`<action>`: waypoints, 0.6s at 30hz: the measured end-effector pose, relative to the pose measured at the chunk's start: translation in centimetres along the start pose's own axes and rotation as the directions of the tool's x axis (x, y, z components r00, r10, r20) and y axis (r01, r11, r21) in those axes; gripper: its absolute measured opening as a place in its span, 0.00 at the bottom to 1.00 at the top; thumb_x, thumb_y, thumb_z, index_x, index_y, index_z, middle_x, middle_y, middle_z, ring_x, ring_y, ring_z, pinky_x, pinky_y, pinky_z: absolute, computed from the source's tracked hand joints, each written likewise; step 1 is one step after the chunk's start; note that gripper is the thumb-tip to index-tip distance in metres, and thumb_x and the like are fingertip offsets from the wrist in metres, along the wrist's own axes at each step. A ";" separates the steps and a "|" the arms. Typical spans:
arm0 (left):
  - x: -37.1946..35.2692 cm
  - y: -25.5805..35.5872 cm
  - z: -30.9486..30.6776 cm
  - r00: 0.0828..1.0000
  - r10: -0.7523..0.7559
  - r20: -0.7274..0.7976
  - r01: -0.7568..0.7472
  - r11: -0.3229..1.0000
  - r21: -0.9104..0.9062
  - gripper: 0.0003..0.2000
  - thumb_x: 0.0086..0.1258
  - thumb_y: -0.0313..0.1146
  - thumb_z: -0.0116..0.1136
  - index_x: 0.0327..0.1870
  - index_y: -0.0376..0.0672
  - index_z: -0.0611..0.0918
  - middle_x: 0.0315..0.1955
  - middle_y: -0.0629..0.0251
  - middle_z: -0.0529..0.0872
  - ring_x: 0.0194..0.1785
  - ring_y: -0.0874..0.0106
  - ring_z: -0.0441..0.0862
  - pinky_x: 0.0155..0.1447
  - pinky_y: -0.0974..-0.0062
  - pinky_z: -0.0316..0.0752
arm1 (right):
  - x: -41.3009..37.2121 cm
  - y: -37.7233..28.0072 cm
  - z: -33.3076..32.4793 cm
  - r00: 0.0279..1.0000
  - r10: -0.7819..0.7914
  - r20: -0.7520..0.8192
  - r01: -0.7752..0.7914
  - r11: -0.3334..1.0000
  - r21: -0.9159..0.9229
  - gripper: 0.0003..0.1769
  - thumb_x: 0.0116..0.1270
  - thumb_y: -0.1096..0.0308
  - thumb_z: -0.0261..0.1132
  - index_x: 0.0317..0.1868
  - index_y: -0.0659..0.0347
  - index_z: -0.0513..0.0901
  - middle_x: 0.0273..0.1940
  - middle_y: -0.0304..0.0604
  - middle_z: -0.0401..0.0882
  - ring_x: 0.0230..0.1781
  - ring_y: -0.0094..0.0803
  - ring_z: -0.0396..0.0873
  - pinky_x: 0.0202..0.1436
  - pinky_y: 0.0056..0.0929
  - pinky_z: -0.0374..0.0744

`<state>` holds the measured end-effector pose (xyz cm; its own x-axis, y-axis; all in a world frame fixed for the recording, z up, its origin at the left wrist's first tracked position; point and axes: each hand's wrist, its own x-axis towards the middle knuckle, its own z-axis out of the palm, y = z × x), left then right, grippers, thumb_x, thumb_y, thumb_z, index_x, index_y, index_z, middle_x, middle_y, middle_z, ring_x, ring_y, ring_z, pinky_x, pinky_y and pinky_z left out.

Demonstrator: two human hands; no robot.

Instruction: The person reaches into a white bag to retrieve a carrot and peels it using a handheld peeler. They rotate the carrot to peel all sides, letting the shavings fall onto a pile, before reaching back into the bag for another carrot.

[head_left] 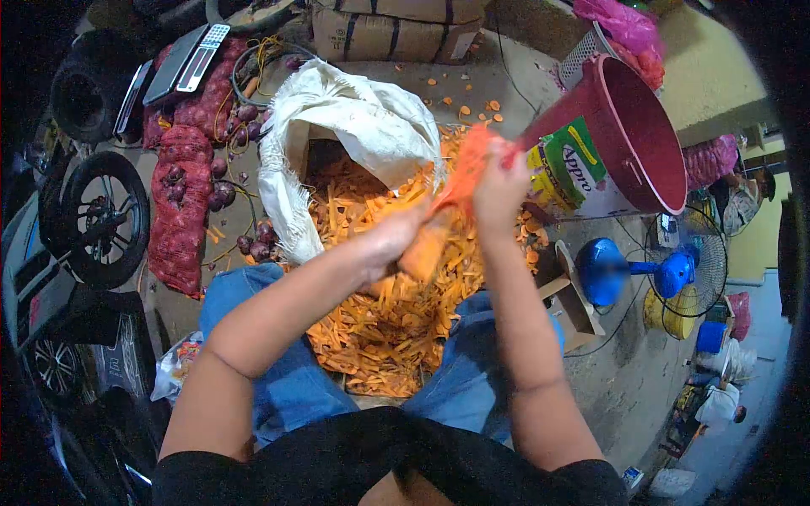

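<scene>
Over a heap of cut carrot strips (380, 329), my two hands are close together. My left hand (395, 238) is closed around a thick carrot piece (423, 253), which is smeared by motion. A flat orange-red object (462, 175) slants up from beside the left hand to my right hand (501, 192), whose fingers are wrapped round its upper part. Blur hides what kind of object it is. Behind the hands, an open white woven sack (359, 110) lies with its mouth towards me and carrot strips inside.
A tilted maroon bucket (582, 110) stands at right, near a blue fan (675, 268) and a cardboard box (569, 299). Red net sacks of onions (181, 211) lie left, beside a motorcycle wheel (105, 219). Wrapped cartons (392, 34) sit at the back. People are at far right.
</scene>
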<state>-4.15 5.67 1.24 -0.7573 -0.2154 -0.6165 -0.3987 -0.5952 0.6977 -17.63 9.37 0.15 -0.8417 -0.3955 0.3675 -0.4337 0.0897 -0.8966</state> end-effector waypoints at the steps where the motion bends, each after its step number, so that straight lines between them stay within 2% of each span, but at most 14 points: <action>1: -0.3 -0.6 0.2 0.990 -0.051 0.133 0.063 0.995 -0.083 0.21 0.63 0.51 0.32 0.48 0.46 0.68 0.41 0.65 0.74 0.38 0.74 0.75 0.39 0.76 0.71 | 1.7 0.7 -0.8 0.995 0.061 -0.077 -0.064 0.997 -0.037 0.11 0.59 0.68 0.50 0.23 0.65 0.68 0.17 0.32 0.63 0.18 0.21 0.62 0.22 0.21 0.62; 2: -0.5 -0.4 0.4 0.989 -0.056 0.135 0.067 0.995 -0.079 0.21 0.63 0.51 0.32 0.48 0.46 0.68 0.41 0.65 0.74 0.38 0.74 0.75 0.39 0.76 0.71 | 2.7 1.5 -1.6 0.995 0.065 -0.081 -0.068 0.997 -0.038 0.11 0.59 0.68 0.50 0.23 0.65 0.68 0.17 0.32 0.63 0.18 0.21 0.62 0.22 0.21 0.62; 4: -1.3 0.3 0.8 0.991 -0.051 0.127 0.074 0.982 -0.176 0.21 0.62 0.51 0.34 0.47 0.45 0.68 0.39 0.65 0.75 0.37 0.75 0.74 0.38 0.76 0.71 | 3.8 1.9 -2.4 0.935 0.309 -0.173 -0.293 0.950 0.110 0.11 0.59 0.67 0.50 0.23 0.65 0.68 0.18 0.31 0.64 0.18 0.20 0.62 0.22 0.20 0.62; 5: -1.2 0.9 0.5 0.998 -0.063 0.007 0.063 0.979 -0.193 0.21 0.62 0.50 0.36 0.46 0.44 0.69 0.35 0.66 0.76 0.35 0.75 0.75 0.37 0.75 0.72 | 3.6 2.0 -2.2 0.937 0.306 -0.168 -0.290 0.951 0.110 0.11 0.59 0.67 0.50 0.23 0.65 0.68 0.18 0.31 0.64 0.18 0.20 0.62 0.22 0.20 0.62; 6: -0.7 1.0 -0.2 0.998 -0.057 0.004 0.056 0.978 -0.199 0.21 0.62 0.50 0.36 0.46 0.44 0.69 0.35 0.66 0.76 0.35 0.75 0.75 0.37 0.75 0.72 | 3.1 1.1 -2.0 0.941 0.326 -0.094 -0.301 0.930 0.209 0.11 0.59 0.67 0.50 0.24 0.65 0.69 0.18 0.32 0.64 0.19 0.19 0.62 0.22 0.19 0.62; 7: 0.1 0.5 -1.2 0.999 -0.017 0.029 0.025 0.952 -0.305 0.20 0.62 0.50 0.35 0.45 0.44 0.69 0.34 0.66 0.76 0.34 0.75 0.75 0.36 0.75 0.72 | 2.4 0.0 -1.8 0.941 0.338 -0.019 -0.317 0.899 0.303 0.11 0.59 0.66 0.50 0.25 0.64 0.69 0.19 0.32 0.64 0.20 0.19 0.63 0.23 0.19 0.62; 8: 1.2 -0.2 -2.0 0.999 0.022 0.050 0.001 0.913 -0.408 0.19 0.63 0.49 0.35 0.44 0.44 0.69 0.32 0.67 0.76 0.33 0.75 0.75 0.36 0.74 0.73 | 1.2 -1.2 -1.2 0.942 0.336 -0.014 -0.316 0.899 0.302 0.11 0.59 0.66 0.50 0.25 0.64 0.69 0.19 0.32 0.64 0.20 0.19 0.63 0.23 0.19 0.62; 9: 2.6 -1.2 -2.5 0.996 0.055 0.073 -0.013 0.873 -0.488 0.19 0.63 0.48 0.34 0.44 0.44 0.69 0.33 0.67 0.76 0.33 0.75 0.75 0.34 0.75 0.73 | -0.5 -2.7 -0.5 0.983 0.186 0.009 -0.184 0.963 0.197 0.11 0.60 0.65 0.50 0.25 0.64 0.69 0.19 0.33 0.64 0.20 0.19 0.62 0.23 0.19 0.62; 10: 2.8 -1.1 -2.4 0.996 0.053 0.072 -0.011 0.873 -0.488 0.19 0.63 0.48 0.34 0.44 0.44 0.69 0.33 0.67 0.76 0.33 0.75 0.75 0.34 0.75 0.73 | -1.7 -3.5 0.0 0.998 0.036 0.045 -0.040 0.995 0.094 0.11 0.60 0.65 0.50 0.25 0.63 0.69 0.19 0.33 0.65 0.20 0.19 0.62 0.23 0.19 0.62; 12: 2.9 -0.9 -2.0 0.981 0.173 0.082 -0.115 0.873 -0.475 0.19 0.64 0.47 0.33 0.45 0.44 0.69 0.34 0.67 0.76 0.32 0.75 0.76 0.34 0.76 0.73 | -2.9 -3.6 0.3 0.994 0.030 0.104 -0.039 0.996 0.086 0.12 0.60 0.64 0.50 0.24 0.64 0.68 0.18 0.35 0.65 0.20 0.21 0.62 0.24 0.22 0.63; 14: 1.9 -0.5 -1.6 0.983 0.127 0.130 -0.065 0.913 -0.402 0.19 0.64 0.47 0.33 0.45 0.44 0.69 0.34 0.67 0.76 0.32 0.76 0.76 0.34 0.77 0.73 | -2.9 -3.0 0.2 0.986 0.019 0.164 -0.032 0.996 0.079 0.13 0.59 0.64 0.50 0.22 0.65 0.68 0.17 0.37 0.66 0.19 0.23 0.62 0.24 0.25 0.64; 16: 0.6 -0.1 -0.8 0.982 0.074 0.176 -0.015 0.948 -0.319 0.18 0.64 0.47 0.33 0.45 0.44 0.69 0.35 0.67 0.76 0.33 0.77 0.76 0.34 0.78 0.73 | -1.3 -1.5 -0.2 0.997 -0.048 0.053 0.049 0.999 -0.019 0.12 0.60 0.64 0.50 0.26 0.65 0.69 0.20 0.35 0.68 0.20 0.22 0.63 0.25 0.24 0.64; 17: 0.2 -0.1 -0.2 0.988 0.019 0.151 0.018 0.971 -0.239 0.19 0.64 0.48 0.33 0.43 0.43 0.69 0.32 0.66 0.76 0.29 0.76 0.75 0.31 0.79 0.73 | 0.4 -0.2 -0.3 0.999 0.027 -0.042 -0.025 0.999 0.029 0.12 0.59 0.65 0.50 0.24 0.65 0.70 0.20 0.35 0.68 0.20 0.21 0.64 0.25 0.24 0.65; 18: -0.3 0.0 0.2 0.992 -0.035 0.121 0.054 0.986 -0.157 0.19 0.64 0.48 0.33 0.41 0.41 0.69 0.28 0.64 0.76 0.25 0.75 0.75 0.28 0.80 0.72 | 2.1 1.2 -1.1 0.999 0.027 -0.046 -0.026 0.999 0.028 0.12 0.59 0.65 0.50 0.24 0.65 0.70 0.20 0.35 0.68 0.20 0.21 0.64 0.25 0.24 0.65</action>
<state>-4.01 5.95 1.53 -0.7998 -0.0989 -0.5920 -0.3531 -0.7201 0.5973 -20.25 9.62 0.15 -0.8669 -0.3505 0.3543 -0.4028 0.0740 -0.9123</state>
